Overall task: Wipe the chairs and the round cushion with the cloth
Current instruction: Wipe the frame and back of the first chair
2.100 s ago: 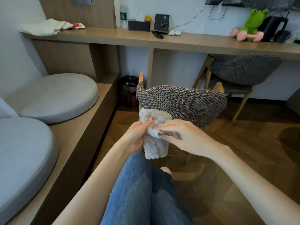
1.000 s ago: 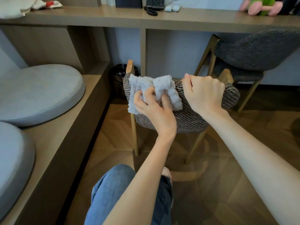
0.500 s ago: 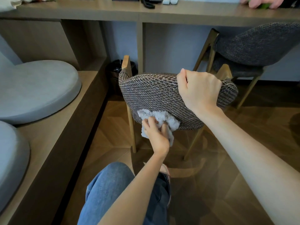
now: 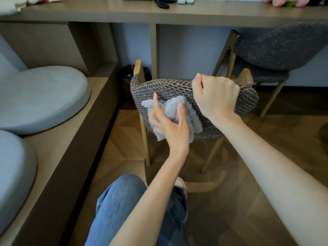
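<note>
Cloth (image 4: 190,116) higher on chair back (image 4: 165,87)

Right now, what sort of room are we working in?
Probably a hotel-style guest room: a long built-in desk, a woven chair, a second chair at the desk, and round cushions on a low bench.

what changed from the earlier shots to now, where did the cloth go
The right hand let go of the cloth and gripped the top edge of the near chair back. The left hand, holding the cloth alone, wiped it from the top down to the lower edge, then back up to mid-height. The far chair and the round cushions stayed put.
</note>
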`<state>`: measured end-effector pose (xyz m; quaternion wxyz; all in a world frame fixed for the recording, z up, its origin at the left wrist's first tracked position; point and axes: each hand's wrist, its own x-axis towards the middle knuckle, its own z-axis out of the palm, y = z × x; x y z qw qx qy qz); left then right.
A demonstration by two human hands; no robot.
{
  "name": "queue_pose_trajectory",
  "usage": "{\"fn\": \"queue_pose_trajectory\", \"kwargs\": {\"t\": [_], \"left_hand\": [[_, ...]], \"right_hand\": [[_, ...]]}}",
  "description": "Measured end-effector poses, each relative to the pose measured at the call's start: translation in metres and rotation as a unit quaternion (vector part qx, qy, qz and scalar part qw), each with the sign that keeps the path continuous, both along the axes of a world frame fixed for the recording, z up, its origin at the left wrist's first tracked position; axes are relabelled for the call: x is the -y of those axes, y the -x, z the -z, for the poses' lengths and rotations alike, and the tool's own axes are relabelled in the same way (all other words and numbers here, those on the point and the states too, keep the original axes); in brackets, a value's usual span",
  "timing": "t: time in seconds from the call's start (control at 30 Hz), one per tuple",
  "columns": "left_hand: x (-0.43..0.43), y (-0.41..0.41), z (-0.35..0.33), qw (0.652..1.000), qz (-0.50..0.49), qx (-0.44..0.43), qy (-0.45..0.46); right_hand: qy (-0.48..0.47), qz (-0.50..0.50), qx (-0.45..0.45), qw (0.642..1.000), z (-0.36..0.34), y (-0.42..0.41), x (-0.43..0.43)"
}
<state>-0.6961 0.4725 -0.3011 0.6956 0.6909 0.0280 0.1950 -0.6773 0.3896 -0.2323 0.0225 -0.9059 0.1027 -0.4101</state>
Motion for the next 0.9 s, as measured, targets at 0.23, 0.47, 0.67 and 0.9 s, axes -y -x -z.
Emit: {"fn": "queue_pose_trajectory", "kwargs": {"t": [0.23, 0.47, 0.67, 0.9], "left_hand": [[0.031, -0.013, 0.01, 0.991, -0.108, -0.02, 0.073], [0.035, -0.02, 0.041, 0.989, -0.145, -0.019, -0.005], [0.04, -0.016, 0.078, 0.986, -0.103, -0.132, -0.007], [0.018, -0.014, 0.111, 0.965, 0.049, -0.255, -0.046]], "right_hand": [[0.011, 0.002, 0.025, 1.0, 0.002, -0.001, 0.001], [0.011, 0.015, 0.049, 0.999, 0.005, -0.004, -0.001], [0.003, 0.004, 0.046, 0.999, 0.007, -0.005, 0.001], [0.014, -0.009, 0.062, 0.998, 0.005, -0.003, 0.001]]}}
